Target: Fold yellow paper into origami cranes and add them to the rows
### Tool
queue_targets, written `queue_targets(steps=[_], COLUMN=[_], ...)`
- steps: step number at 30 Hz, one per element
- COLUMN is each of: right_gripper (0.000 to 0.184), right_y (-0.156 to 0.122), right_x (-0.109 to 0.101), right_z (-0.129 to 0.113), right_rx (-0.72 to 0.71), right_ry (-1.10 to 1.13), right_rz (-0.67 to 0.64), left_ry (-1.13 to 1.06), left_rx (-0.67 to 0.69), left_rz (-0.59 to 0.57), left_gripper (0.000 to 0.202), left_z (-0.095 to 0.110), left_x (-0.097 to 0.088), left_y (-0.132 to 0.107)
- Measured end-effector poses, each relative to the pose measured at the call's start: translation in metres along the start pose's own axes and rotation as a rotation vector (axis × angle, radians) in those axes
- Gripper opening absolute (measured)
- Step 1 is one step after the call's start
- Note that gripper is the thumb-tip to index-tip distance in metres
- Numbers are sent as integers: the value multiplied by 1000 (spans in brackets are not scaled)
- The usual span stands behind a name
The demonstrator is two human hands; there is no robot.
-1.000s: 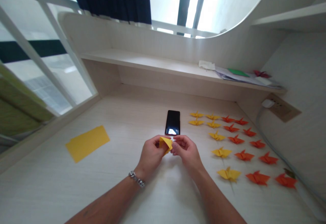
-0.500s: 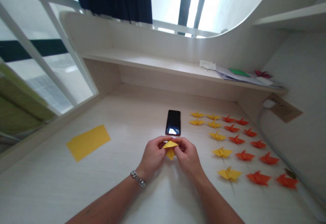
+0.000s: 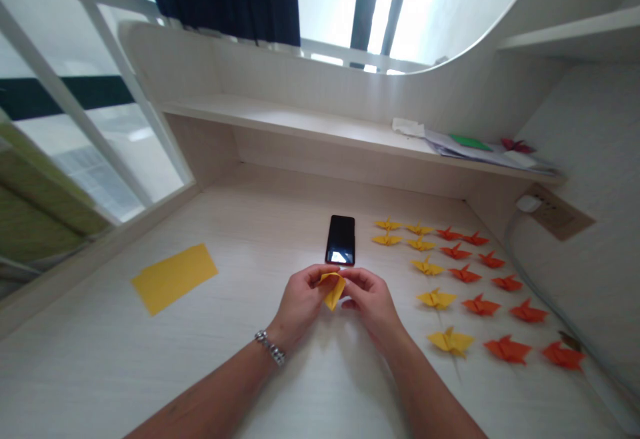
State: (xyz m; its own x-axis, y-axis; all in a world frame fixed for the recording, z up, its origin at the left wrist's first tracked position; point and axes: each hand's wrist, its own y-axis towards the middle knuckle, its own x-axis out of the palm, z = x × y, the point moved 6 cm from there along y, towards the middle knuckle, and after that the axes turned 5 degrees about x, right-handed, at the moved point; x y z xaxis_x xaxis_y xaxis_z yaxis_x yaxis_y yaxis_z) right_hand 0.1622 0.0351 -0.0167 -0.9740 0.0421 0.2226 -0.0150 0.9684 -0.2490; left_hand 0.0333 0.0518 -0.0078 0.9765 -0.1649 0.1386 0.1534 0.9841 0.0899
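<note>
Both my hands meet over the middle of the pale wooden desk (image 3: 250, 386). A small folded piece of yellow paper (image 3: 333, 289) sits between them. My left hand (image 3: 300, 304), a metal bracelet on its wrist, pinches the paper's left side. The fingertips of my right hand (image 3: 373, 302) close on the paper's top right edge. A black phone (image 3: 341, 240) lies flat just beyond my fingers, its screen lit at the near end.
Several yellow paper cranes (image 3: 436, 298) and several orange ones (image 3: 480, 306) stand in rows on the right. A flat yellow sheet (image 3: 175, 277) lies at the left. A shelf (image 3: 320, 126) carries papers (image 3: 475, 149); a cable (image 3: 530, 279) runs from a wall socket (image 3: 555, 212).
The yellow piece was turned and refolded between my fingers, going from a wide flat shape to a narrower one hanging downward. My hands stayed in the same spot.
</note>
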Motion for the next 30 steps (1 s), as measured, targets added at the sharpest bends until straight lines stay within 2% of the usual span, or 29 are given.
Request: queue_targets(steps=[6,10,14,19,30], right_gripper=[23,23,30,35,33], right_y=[2,1,-1,0,1], right_x=[-3,-2,-2,-3,-5], right_z=[-1,-3,-5,-6,-6], right_rx=[-99,-56,-29,-62,-93], right_ry=[-96,-71,-13,-74,-109], right_rz=[32,33,-1,-12,-14], left_ry=[-14,-25,-18,-57,-64], left_rx=[-5,-15,-18,-40,-30], left_rz=[-32,-33,-20,-37,-111], left_gripper=[39,36,33,33,35], left_z=[1,1,-2,-2,1], left_x=[2,2,1,2,5], left_y=[0,0,0,0,-2])
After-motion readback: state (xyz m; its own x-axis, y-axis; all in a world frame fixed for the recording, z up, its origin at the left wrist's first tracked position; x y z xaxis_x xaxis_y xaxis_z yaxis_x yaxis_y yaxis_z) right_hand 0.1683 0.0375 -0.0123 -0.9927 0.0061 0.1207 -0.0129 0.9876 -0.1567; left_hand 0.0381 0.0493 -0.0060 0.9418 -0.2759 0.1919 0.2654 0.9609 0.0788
